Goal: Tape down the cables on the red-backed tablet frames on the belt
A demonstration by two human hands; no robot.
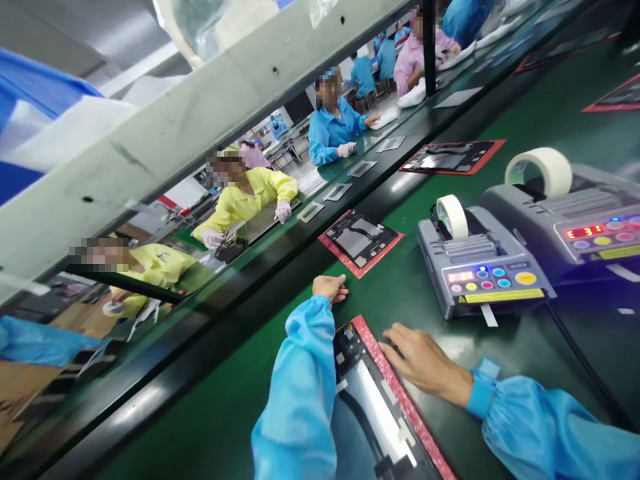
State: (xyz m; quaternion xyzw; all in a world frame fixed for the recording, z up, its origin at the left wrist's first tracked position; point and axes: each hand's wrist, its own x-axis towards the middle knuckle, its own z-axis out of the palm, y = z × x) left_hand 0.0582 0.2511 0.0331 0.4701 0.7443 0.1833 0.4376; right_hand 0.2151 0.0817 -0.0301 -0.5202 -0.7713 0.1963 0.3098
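Curled fingers on your left hand (330, 289) hide whether anything is pinched; your right hand (427, 363) is loosely spread, with nothing visible in it, beside the display panel (383, 413). That panel, partly hidden by your left sleeve (303, 393), lies on red bubble wrap (406, 399), likely for cushioning. The nearer tape dispenser (475, 257) probably stands there for easy right-hand reach.
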